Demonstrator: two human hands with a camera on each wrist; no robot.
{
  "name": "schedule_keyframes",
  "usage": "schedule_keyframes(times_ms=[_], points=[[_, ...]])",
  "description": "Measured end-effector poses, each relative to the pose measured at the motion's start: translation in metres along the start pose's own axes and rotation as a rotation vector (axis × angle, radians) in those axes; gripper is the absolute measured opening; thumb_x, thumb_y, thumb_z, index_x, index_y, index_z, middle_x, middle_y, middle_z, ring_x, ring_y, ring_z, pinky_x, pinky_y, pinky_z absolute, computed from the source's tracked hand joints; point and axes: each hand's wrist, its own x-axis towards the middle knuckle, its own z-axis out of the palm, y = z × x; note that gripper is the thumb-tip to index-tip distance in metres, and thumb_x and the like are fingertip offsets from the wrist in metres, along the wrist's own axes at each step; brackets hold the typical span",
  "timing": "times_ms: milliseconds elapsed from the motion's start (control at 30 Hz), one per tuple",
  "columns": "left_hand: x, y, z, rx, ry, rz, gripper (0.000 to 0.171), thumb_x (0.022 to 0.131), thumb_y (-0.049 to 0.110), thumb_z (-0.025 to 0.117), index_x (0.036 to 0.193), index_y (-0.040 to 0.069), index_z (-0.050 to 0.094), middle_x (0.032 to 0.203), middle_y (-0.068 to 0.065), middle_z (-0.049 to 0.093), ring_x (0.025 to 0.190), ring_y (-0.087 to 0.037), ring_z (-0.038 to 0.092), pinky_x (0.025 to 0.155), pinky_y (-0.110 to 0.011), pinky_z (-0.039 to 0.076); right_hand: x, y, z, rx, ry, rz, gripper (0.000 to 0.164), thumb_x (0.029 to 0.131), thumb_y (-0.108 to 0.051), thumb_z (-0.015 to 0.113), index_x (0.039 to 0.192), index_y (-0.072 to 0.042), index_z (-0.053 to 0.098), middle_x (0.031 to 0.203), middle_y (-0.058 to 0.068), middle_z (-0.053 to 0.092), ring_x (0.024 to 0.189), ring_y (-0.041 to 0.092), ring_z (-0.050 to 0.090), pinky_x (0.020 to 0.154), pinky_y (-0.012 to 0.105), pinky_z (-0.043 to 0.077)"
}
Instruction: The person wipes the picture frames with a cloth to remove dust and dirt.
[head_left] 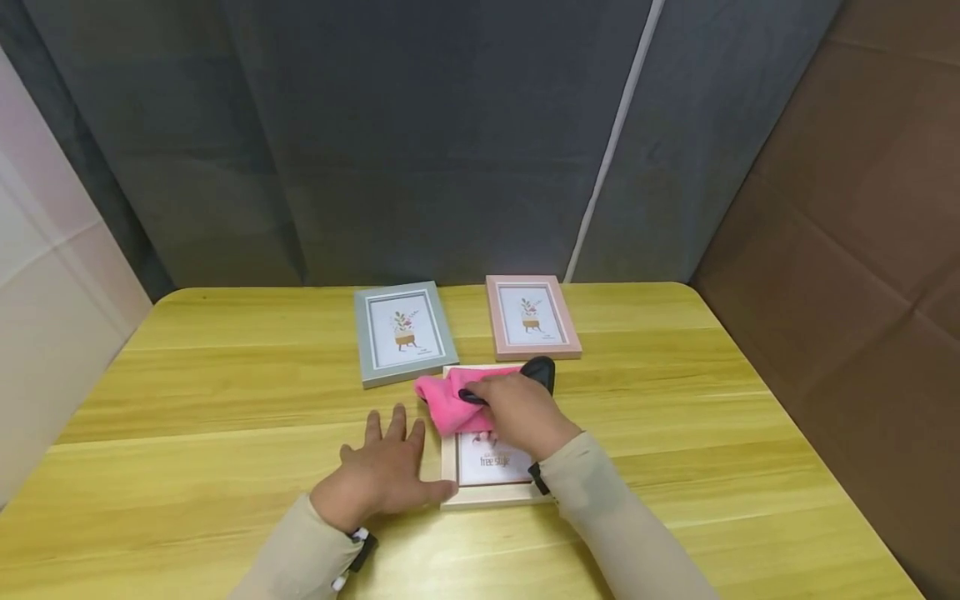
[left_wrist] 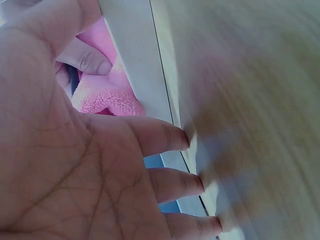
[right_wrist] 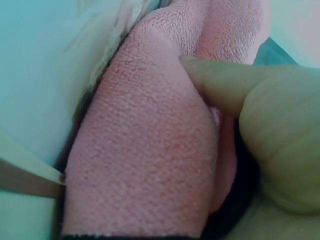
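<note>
A cream picture frame lies flat near the middle of the table, its printed insert partly covered. Over its upper part my right hand grips a bunched pink plush cloth with black edging or backing. The right wrist view shows the thumb pressed into the cloth, which lies against the insert. My left hand is spread palm down on the left, its thumb at the frame's lower left corner. In the left wrist view, its palm and straight fingers appear close to the tabletop.
Behind the cream frame lie a grey-green picture frame on the left and a pink picture frame on the right. The wooden table ends at a dark curtain. A brown panel stands on the right.
</note>
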Motion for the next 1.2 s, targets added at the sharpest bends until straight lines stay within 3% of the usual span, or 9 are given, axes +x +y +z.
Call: schedule_keyframes(times_ms=[133,300,433,533,667,833,1033,1200], points=[[0.0,0.0,0.0,-0.009,-0.002,-0.004,0.11,0.076,0.075,0.063,0.152,0.001,0.036,0.158,-0.031,0.02,0.139,-0.062,0.014,0.09,-0.085,0.023,-0.002,0.003,-0.003,0.055,-0.055,-0.063,0.043,0.095,-0.013,0.067,0.137,-0.014,0.062,0.126,0.001,0.067,0.107,0.015,0.063,0.1,0.036,0.047],[0.001,0.001,0.0,-0.047,-0.001,-0.011,0.111,0.075,0.074,0.066,0.15,-0.002,0.038,0.158,-0.031,0.019,0.139,-0.062,0.013,0.089,-0.086,0.022,-0.011,0.001,-0.009,0.058,-0.165,-0.17,0.037,0.091,-0.014,0.069,0.128,-0.012,0.067,0.11,-0.003,0.07,0.088,0.011,0.06,0.089,0.031,0.05],[0.001,0.001,0.001,-0.09,0.011,-0.019,0.104,0.073,0.072,0.069,0.149,0.006,0.044,0.158,-0.031,0.02,0.139,-0.062,0.013,0.09,-0.086,0.021,-0.02,-0.005,-0.014,0.058,-0.229,-0.264,0.037,0.089,-0.014,0.07,0.127,-0.016,0.07,0.111,-0.006,0.071,0.083,0.008,0.06,0.083,0.027,0.05],[0.002,0.001,0.001,-0.112,0.021,-0.02,0.1,0.072,0.071,0.071,0.149,0.012,0.046,0.157,-0.031,0.021,0.139,-0.062,0.013,0.09,-0.086,0.02,-0.023,-0.008,-0.016,0.054,-0.235,-0.286,0.037,0.088,-0.014,0.071,0.125,-0.02,0.072,0.112,-0.007,0.072,0.081,0.006,0.06,0.079,0.024,0.049],[0.001,0.001,0.0,-0.115,0.023,-0.011,0.098,0.074,0.068,0.072,0.149,0.011,0.046,0.157,-0.032,0.021,0.138,-0.063,0.013,0.09,-0.086,0.021,-0.023,-0.011,-0.014,0.046,-0.188,-0.252,0.035,0.089,-0.011,0.071,0.122,-0.021,0.073,0.114,-0.006,0.071,0.084,0.004,0.062,0.08,0.024,0.05],[-0.001,0.001,-0.001,-0.069,0.009,-0.001,0.105,0.076,0.069,0.068,0.149,0.0,0.041,0.157,-0.032,0.02,0.138,-0.063,0.014,0.089,-0.086,0.022,-0.015,-0.012,-0.01,0.011,-0.081,-0.134,0.035,0.091,-0.009,0.071,0.122,-0.024,0.074,0.105,-0.006,0.073,0.085,0.009,0.064,0.081,0.029,0.052],[-0.001,0.003,-0.001,-0.002,-0.005,-0.006,0.11,0.075,0.075,0.064,0.151,0.0,0.037,0.157,-0.031,0.02,0.138,-0.062,0.014,0.089,-0.085,0.024,-0.004,-0.003,-0.005,-0.011,-0.005,0.012,0.045,0.093,-0.008,0.068,0.135,-0.023,0.064,0.114,-0.001,0.071,0.097,0.015,0.066,0.087,0.034,0.053],[0.0,0.002,-0.001,0.002,-0.006,-0.013,0.11,0.076,0.076,0.063,0.152,0.001,0.037,0.158,-0.03,0.019,0.139,-0.061,0.014,0.091,-0.084,0.024,-0.001,0.002,-0.005,0.025,-0.015,-0.039,0.045,0.095,-0.009,0.066,0.138,-0.02,0.061,0.124,0.0,0.068,0.107,0.017,0.065,0.094,0.036,0.051]])
